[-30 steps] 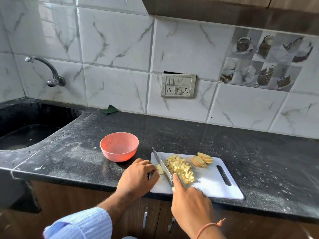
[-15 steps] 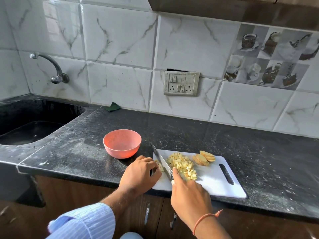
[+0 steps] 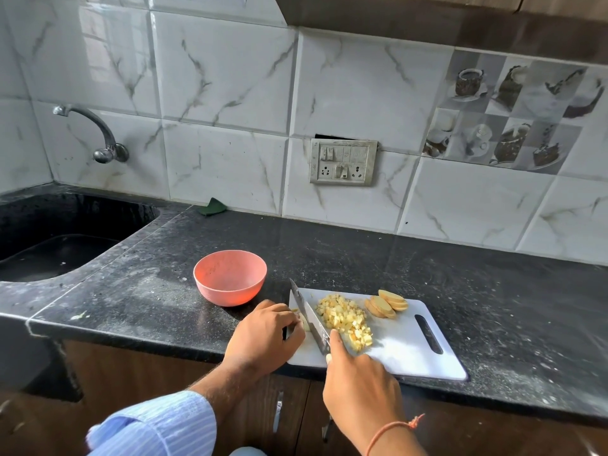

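A white cutting board [image 3: 404,350] lies at the counter's front edge. On it sit a pile of diced potato [image 3: 345,319] and a few potato slices [image 3: 386,304] beyond it. My right hand [image 3: 360,380] grips a knife [image 3: 309,315] by its handle, index finger along the spine, blade down on the board left of the pile. My left hand [image 3: 263,337] curls over a small pale potato piece [image 3: 305,324] beside the blade. Most of that piece is hidden by my fingers.
An empty pink bowl [image 3: 230,278] stands on the black counter [image 3: 460,281] just left of the board. A black sink [image 3: 59,248] with a tap [image 3: 98,136] is at the far left. A green scrap [image 3: 212,207] lies by the tiled wall, below a socket panel [image 3: 343,162].
The view has shifted slightly. The knife blade stays beside the potato piece under my left hand, with small chopping movement; less of the piece shows now.
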`<state>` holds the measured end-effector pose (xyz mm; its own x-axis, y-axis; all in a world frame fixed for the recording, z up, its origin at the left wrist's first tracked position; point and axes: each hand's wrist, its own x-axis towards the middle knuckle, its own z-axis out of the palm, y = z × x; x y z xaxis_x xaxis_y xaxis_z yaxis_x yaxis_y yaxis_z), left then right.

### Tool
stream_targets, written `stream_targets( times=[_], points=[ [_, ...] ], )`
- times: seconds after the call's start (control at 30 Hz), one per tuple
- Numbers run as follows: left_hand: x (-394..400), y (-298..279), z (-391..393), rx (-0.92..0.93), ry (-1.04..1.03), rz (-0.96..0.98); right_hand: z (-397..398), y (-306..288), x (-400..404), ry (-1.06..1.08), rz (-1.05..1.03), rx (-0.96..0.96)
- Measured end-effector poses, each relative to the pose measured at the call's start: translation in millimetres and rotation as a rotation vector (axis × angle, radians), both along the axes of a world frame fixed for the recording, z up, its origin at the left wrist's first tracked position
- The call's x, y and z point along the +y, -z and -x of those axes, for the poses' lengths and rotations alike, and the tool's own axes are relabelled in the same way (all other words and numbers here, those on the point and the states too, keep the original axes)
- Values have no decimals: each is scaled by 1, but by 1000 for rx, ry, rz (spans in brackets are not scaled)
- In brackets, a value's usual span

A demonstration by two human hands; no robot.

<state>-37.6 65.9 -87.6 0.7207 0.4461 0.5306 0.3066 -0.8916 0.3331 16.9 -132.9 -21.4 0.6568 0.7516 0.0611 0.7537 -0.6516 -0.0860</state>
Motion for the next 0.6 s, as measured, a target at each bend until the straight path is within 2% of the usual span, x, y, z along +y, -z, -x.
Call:
stream_targets(
  times=[0.27, 0.6],
  points=[
    [2, 3, 1, 20, 10, -5, -2, -6, 2, 43, -146, 79],
    [1, 2, 2, 6, -8, -14, 3, -4, 0, -33, -32, 3]
  ],
)
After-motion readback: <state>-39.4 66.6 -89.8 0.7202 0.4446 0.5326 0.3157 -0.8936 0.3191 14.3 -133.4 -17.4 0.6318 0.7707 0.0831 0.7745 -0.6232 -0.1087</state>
